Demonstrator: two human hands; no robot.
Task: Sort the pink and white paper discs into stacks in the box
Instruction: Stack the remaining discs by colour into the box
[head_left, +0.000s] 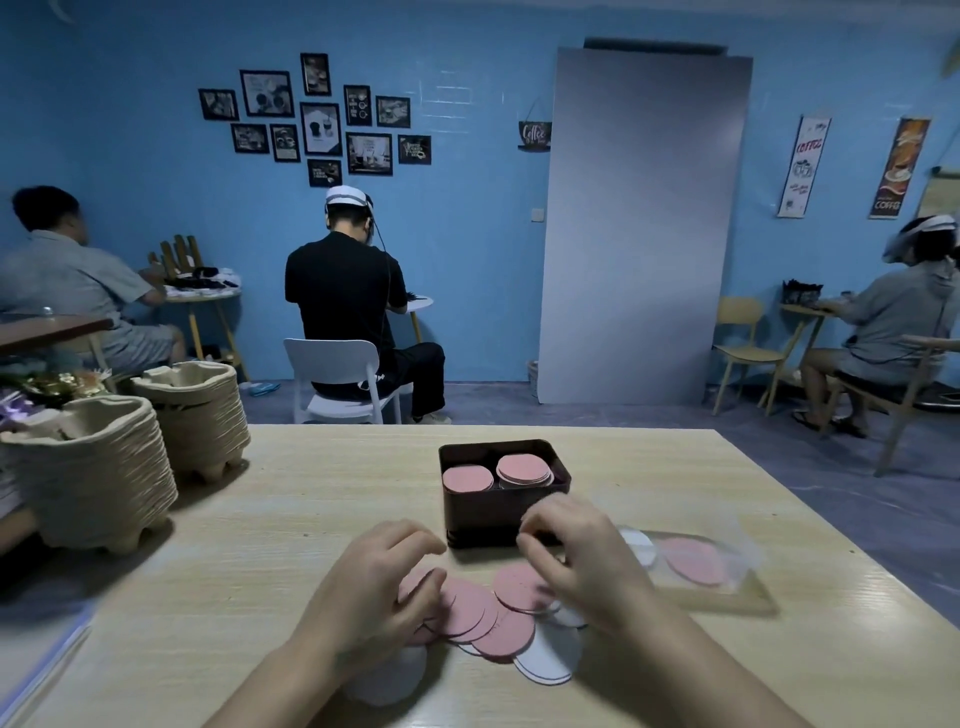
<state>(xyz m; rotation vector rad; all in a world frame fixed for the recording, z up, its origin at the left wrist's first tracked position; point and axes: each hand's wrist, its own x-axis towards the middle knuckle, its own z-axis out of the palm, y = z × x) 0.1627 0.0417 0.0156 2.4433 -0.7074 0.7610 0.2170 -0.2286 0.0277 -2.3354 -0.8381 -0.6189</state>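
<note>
A pale wooden table (311, 493) fills the foreground. On its left side stand two tall stacks of moulded pulp trays, the nearer stack (98, 478) in front of the farther one (200, 415). Beyond the table, a person in black (345, 296) sits on a white chair (337, 379) with their back to the camera, facing a blue wall hung with a cluster of framed pictures (317, 122). A large grey panel (639, 228) leans against that wall, with a small coffee sign (535, 136) just to its left. Another person (67, 280) sits at a round table (208, 296) on the left. On the right, a third person (893, 312) sits near a yellow chair (748, 338), below two hanging banners (803, 166).
</note>
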